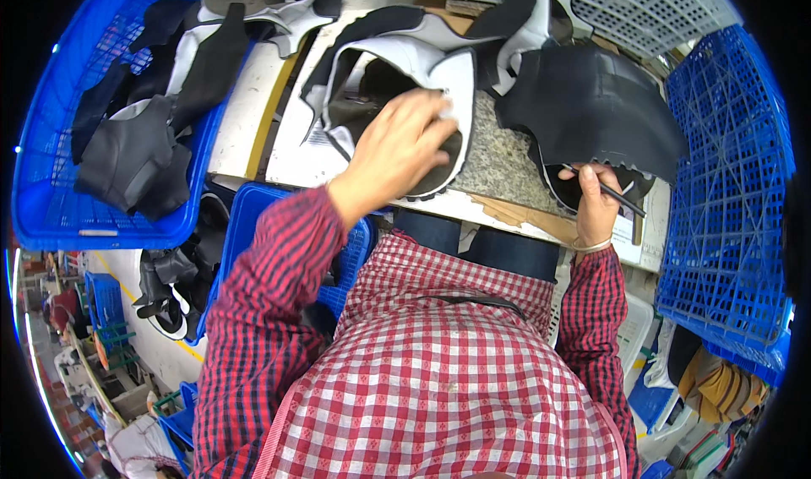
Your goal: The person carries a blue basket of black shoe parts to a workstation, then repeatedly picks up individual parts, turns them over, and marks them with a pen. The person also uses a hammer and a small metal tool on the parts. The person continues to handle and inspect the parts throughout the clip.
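My left hand (397, 149) reaches over a black leather shoe upper (460, 82) with white lining, its opening facing up. The fingers of that hand are stretched and a little apart, with some blur at the tips; nothing shows in them. Whether they touch the lining I cannot tell. My right hand (596, 204) is closed round a slim black pen-like tool (623, 198), which points up and left. Just beyond this hand lies a large black upper (591, 107) with its outer side up and a jagged near edge.
A blue crate (110, 232) with black uppers stands at the left, and a blue basket (722, 200) rises at the right. A grey-white perforated crate (549, 2) borders the far side. The worktable (511, 162) has a speckled slab. Another blue bin (253, 204) sits below its left edge.
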The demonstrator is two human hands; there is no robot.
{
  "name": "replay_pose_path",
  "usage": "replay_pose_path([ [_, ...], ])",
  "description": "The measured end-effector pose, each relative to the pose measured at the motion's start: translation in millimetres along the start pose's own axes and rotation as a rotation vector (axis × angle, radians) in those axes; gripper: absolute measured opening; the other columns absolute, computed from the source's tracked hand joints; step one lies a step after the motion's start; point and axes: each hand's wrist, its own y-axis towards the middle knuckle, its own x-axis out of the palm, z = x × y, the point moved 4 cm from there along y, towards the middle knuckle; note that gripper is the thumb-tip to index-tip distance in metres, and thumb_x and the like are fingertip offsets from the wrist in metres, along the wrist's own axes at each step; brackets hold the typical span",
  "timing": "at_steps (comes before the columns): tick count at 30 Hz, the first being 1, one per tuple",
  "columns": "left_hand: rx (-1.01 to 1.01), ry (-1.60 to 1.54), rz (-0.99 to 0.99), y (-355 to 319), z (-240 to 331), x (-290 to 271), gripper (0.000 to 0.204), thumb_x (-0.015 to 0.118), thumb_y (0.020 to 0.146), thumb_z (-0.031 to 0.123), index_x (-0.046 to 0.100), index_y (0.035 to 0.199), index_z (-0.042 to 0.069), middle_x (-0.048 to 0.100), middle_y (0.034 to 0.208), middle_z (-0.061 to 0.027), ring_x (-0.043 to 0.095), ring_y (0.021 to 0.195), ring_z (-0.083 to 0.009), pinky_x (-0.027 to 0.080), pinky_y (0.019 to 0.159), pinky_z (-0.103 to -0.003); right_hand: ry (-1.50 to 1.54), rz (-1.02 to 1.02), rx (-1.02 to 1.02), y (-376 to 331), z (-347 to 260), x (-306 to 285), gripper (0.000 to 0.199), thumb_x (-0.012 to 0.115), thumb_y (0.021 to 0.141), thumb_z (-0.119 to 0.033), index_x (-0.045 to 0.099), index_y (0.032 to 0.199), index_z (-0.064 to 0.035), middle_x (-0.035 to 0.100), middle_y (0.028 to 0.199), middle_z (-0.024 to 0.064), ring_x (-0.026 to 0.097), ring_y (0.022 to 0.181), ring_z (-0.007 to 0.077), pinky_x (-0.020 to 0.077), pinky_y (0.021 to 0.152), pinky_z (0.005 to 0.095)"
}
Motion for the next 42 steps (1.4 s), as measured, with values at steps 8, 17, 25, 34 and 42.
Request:
replay_pose_path([
  [8, -0.238, -0.172, 0.063, -47.1, -45.0, 53.6, 0.03, 0.079, 0.081, 0.016, 0.063, 0.102, 0.003, 0.062, 0.098, -0.013, 0.061, 0.096, -0.0361, 0.05, 0.082, -0.043, -0.048, -0.285, 0.051, -28.6, -16.5, 81.8, 0.014, 0.07, 0.096, -0.01, 0.063, 0.105, -0.0015, 0.067, 0.092, 0.0023, 0.065, 0.084, 0.0096, 0.0519, 0.076, 0.0253],
  [17, -0.332, -0.028, 0.226, -13.3, -43.9, 76.2, 0.025, 0.079, 0.083, 0.021, 0.067, 0.098, 0.005, 0.066, 0.094, -0.0088, 0.067, 0.092, -0.0311, 0.054, 0.075, -0.042, -0.232, -0.267, -0.01, 4.9, 28.0, 151.1, 0.023, 0.074, 0.095, -0.015, 0.055, 0.087, -0.0035, 0.062, 0.072, 0.0019, 0.056, 0.066, 0.0074, 0.0462, 0.061, 0.0267],
  [25, -0.33, -0.045, 0.231, -14.2, -44.8, 75.9, 0.026, 0.079, 0.084, 0.022, 0.067, 0.099, 0.004, 0.066, 0.095, -0.0087, 0.067, 0.093, -0.0305, 0.054, 0.076, -0.041, -0.316, -0.202, -0.029, 9.7, 30.4, 151.9, 0.023, 0.074, 0.094, -0.014, 0.056, 0.085, -0.0026, 0.061, 0.07, 0.0027, 0.055, 0.063, 0.0092, 0.0459, 0.058, 0.0283],
  [34, -0.331, -0.045, 0.233, -14.6, -42.4, 73.0, 0.026, 0.079, 0.084, 0.022, 0.068, 0.099, 0.004, 0.066, 0.095, -0.0087, 0.067, 0.093, -0.0303, 0.054, 0.077, -0.041, -0.255, -0.235, 0.024, 8.4, 26.9, 148.5, 0.024, 0.073, 0.096, -0.013, 0.056, 0.082, -0.0038, 0.054, 0.071, -0.0041, 0.044, 0.067, 0.0044, 0.0399, 0.06, 0.0239],
  [42, -0.37, -0.132, 0.177, -10.0, -38.3, 65.9, 0.028, 0.08, 0.083, 0.022, 0.068, 0.101, 0.005, 0.065, 0.097, -0.0088, 0.065, 0.092, -0.0281, 0.053, 0.078, -0.039, -0.034, -0.218, 0.098, 7.5, 32.8, 134.0, 0.021, 0.074, 0.094, -0.011, 0.056, 0.084, -0.0051, 0.054, 0.072, -0.0048, 0.048, 0.067, 0.0043, 0.0409, 0.062, 0.0235],
])
